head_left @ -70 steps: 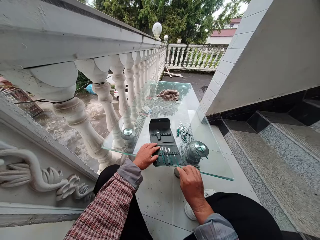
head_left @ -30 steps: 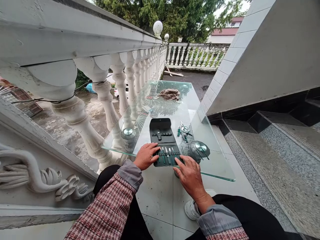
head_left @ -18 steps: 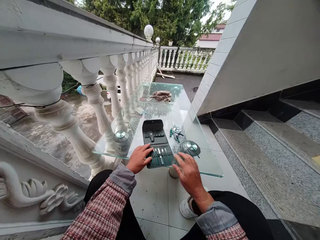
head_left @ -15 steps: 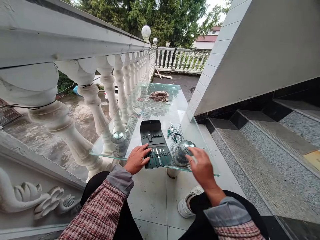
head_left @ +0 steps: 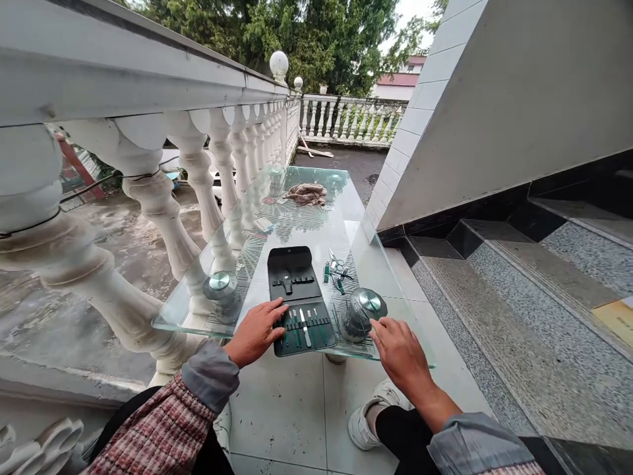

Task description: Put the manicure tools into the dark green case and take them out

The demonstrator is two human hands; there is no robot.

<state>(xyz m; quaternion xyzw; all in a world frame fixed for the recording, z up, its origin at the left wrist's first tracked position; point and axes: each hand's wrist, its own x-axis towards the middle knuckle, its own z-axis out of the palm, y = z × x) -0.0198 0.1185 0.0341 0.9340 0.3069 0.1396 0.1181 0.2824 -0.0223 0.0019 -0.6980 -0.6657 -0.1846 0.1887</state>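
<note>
Lying open, the manicure case (head_left: 297, 298) could be pushed askew by the spread left hand (head_left: 254, 334). The right hand (head_left: 401, 351) is narrowed, contents unclear.

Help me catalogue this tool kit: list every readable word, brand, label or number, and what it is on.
None can be read.
Pale card on the glass table: any print is too small.
Yellow sheet on the steps: too blurred.
Black case: no legible lettering.

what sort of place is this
Probably a house's outdoor terrace or porch: a white balustrade runs beside the glass table, stone steps rise on the right, and trees show beyond.
</note>
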